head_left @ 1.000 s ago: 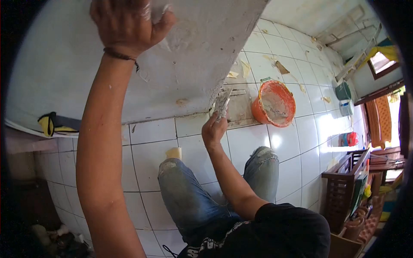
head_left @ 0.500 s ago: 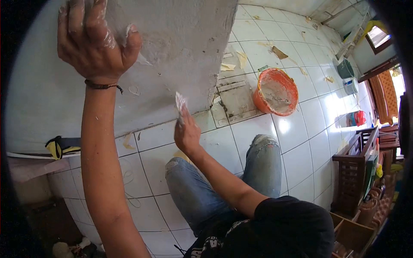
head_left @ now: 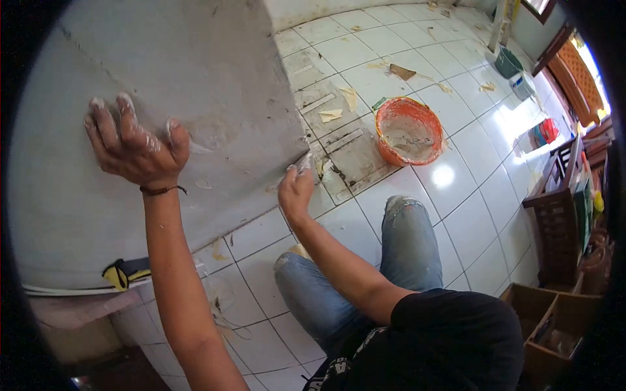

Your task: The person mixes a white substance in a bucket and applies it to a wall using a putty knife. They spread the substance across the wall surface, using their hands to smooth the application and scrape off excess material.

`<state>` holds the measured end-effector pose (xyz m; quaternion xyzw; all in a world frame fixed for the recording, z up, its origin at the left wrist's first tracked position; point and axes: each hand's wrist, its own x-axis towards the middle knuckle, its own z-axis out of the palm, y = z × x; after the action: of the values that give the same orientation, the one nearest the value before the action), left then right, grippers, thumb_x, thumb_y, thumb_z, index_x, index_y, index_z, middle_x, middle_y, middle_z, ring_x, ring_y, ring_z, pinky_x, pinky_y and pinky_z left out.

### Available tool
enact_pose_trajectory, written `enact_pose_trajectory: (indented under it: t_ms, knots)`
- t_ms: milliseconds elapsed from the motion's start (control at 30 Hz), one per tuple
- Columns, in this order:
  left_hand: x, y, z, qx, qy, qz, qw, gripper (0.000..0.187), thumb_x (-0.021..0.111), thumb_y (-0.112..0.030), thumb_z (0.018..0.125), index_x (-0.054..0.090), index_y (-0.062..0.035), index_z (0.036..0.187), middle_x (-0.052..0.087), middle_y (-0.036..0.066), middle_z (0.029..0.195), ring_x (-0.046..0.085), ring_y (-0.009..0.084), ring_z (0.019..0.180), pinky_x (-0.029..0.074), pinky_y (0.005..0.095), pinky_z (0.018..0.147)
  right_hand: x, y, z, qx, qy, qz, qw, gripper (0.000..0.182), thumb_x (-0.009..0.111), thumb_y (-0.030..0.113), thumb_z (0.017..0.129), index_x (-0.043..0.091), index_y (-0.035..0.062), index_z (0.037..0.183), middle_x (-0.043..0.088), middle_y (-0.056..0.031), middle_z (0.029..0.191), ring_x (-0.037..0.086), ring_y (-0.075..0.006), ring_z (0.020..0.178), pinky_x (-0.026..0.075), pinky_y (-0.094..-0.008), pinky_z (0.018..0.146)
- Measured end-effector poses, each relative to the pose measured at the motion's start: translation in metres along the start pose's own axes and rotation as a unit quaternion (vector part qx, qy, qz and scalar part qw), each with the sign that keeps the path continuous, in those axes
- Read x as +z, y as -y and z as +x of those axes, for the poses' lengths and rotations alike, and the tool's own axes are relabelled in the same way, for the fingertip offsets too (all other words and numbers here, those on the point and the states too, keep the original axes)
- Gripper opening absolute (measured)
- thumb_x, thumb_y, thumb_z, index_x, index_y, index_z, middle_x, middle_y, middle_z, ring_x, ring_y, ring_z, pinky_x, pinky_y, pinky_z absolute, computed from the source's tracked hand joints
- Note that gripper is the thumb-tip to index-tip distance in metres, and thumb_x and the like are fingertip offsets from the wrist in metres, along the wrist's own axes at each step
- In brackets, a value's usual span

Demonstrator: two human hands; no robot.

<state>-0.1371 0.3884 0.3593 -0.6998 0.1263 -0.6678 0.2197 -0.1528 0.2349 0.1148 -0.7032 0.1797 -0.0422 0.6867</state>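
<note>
My left hand [head_left: 140,150] rests against the grey wall [head_left: 215,58], its fingers apart and smeared with white paste. Low down at the wall's right-hand corner is my right hand [head_left: 297,190], fingers pressed together around something small and whitish that I cannot make out. That piece lies close to the wall's lower edge. To the right of this hand, an orange bucket [head_left: 395,156] stands on the floor with pale wet paste inside and crusted on its rim.
White tiles [head_left: 352,228] cover the floor, with scraps [head_left: 402,72] and a patch of bare, broken tiling [head_left: 345,150] near the corner. A black and yellow item [head_left: 124,272] lies at the wall's foot. On the right are a green bucket [head_left: 508,65], wooden furniture [head_left: 554,215] and a wooden box [head_left: 548,303].
My right hand has moved to the wall's corner with the whitish piece. The view has shifted, so the wall and bucket appear further left. My left hand stays on the wall.
</note>
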Motion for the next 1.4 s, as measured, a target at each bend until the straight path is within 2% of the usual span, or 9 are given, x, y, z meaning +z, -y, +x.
enact_pose_trajectory:
  t_ms: [67, 167, 233, 567, 800, 867, 1133, 1200, 1400]
  knots:
    - [0.001, -0.003, 0.004, -0.008, 0.0, -0.002, 1.0, 0.059, 0.043, -0.048, 0.09, 0.047, -0.0066, 0.132, 0.043, 0.019, 0.137, 0.041, 0.0352, 0.129, 0.031, 0.0505, 0.107, 0.014, 0.014, -0.022, 0.021, -0.001, 0.016, 1.0, 0.043, 0.05, 0.013, 0.09, 0.045, -0.0045, 0.129, 0.062, -0.0253, 0.107, 0.059, -0.0459, 0.092, 0.046, -0.0486, 0.081]
    - [0.003, -0.002, 0.002, -0.001, 0.002, -0.019, 1.0, 0.06, 0.042, -0.049, 0.09, 0.047, -0.0076, 0.132, 0.042, 0.019, 0.138, 0.039, 0.0362, 0.131, 0.029, 0.0502, 0.106, 0.014, 0.012, -0.062, -0.245, -0.073, -0.087, 0.963, 0.053, 0.05, 0.012, 0.089, 0.037, 0.001, 0.14, 0.06, -0.0249, 0.115, 0.059, -0.0459, 0.091, 0.048, -0.0498, 0.08]
    - [0.004, -0.003, -0.001, -0.007, 0.005, -0.005, 1.0, 0.06, 0.043, -0.05, 0.089, 0.047, -0.0083, 0.133, 0.042, 0.019, 0.138, 0.037, 0.037, 0.132, 0.028, 0.0497, 0.105, -0.006, -0.001, -0.079, -0.259, 0.163, -0.1, 0.947, 0.056, 0.05, 0.009, 0.088, 0.036, 0.0036, 0.142, 0.059, -0.0242, 0.118, 0.06, -0.0442, 0.091, 0.049, -0.0503, 0.078]
    - [0.011, 0.002, -0.001, 0.032, -0.009, -0.001, 0.999, 0.06, 0.044, -0.047, 0.09, 0.048, -0.0019, 0.129, 0.046, 0.021, 0.134, 0.039, 0.0381, 0.13, 0.027, 0.051, 0.104, -0.024, 0.002, -0.013, -0.342, -0.024, -0.188, 0.92, 0.063, 0.055, 0.011, 0.084, 0.033, -0.0003, 0.142, 0.053, -0.0244, 0.128, 0.058, -0.0361, 0.108, 0.054, -0.0433, 0.074]
    - [0.009, 0.016, -0.007, 0.114, 0.007, 0.035, 0.993, 0.061, 0.047, -0.042, 0.089, 0.045, 0.0044, 0.129, 0.043, 0.026, 0.136, 0.038, 0.0436, 0.128, 0.028, 0.054, 0.102, -0.032, -0.069, -0.063, -0.342, 0.213, -0.189, 0.895, 0.063, 0.056, 0.012, 0.084, 0.033, 0.0008, 0.142, 0.055, -0.0209, 0.126, 0.059, -0.0372, 0.104, 0.054, -0.0435, 0.074]
    - [0.01, 0.008, -0.007, 0.102, 0.016, 0.029, 0.994, 0.062, 0.047, -0.042, 0.089, 0.044, 0.0048, 0.131, 0.042, 0.027, 0.137, 0.038, 0.0439, 0.129, 0.027, 0.0541, 0.102, -0.069, -0.089, -0.038, -0.076, 0.263, -0.198, 0.941, 0.06, 0.054, 0.013, 0.087, 0.032, 0.003, 0.143, 0.057, -0.0238, 0.118, 0.058, -0.0418, 0.1, 0.052, -0.0468, 0.075]
    - [0.009, 0.02, -0.014, 0.108, 0.024, 0.047, 0.993, 0.066, 0.049, -0.045, 0.089, 0.041, 0.0033, 0.134, 0.04, 0.027, 0.138, 0.036, 0.0422, 0.129, 0.026, 0.0533, 0.104, -0.04, -0.134, 0.006, -0.037, -0.009, -0.155, 0.987, 0.059, 0.054, 0.007, 0.087, 0.035, 0.0037, 0.143, 0.057, -0.0255, 0.122, 0.058, -0.0449, 0.101, 0.05, -0.0491, 0.08]
    - [0.008, 0.017, -0.011, 0.11, 0.011, 0.042, 0.993, 0.067, 0.05, -0.048, 0.088, 0.043, 0.0023, 0.133, 0.042, 0.026, 0.136, 0.038, 0.0416, 0.127, 0.027, 0.0532, 0.103, 0.005, -0.142, 0.0, -0.198, -0.099, -0.128, 0.967, 0.06, 0.054, 0.006, 0.086, 0.035, 0.0044, 0.142, 0.055, -0.025, 0.125, 0.058, -0.0434, 0.104, 0.05, -0.0482, 0.08]
    - [0.015, 0.029, -0.019, 0.137, -0.025, 0.016, 0.99, 0.072, 0.054, -0.057, 0.085, 0.048, 0.0003, 0.127, 0.046, 0.023, 0.129, 0.041, 0.0403, 0.123, 0.031, 0.0523, 0.098, 0.006, -0.198, -0.068, -0.164, 0.011, -0.168, 0.972, 0.054, 0.053, 0.009, 0.088, 0.04, 0.0065, 0.14, 0.058, -0.0243, 0.119, 0.06, -0.0426, 0.099, 0.051, -0.0475, 0.079]
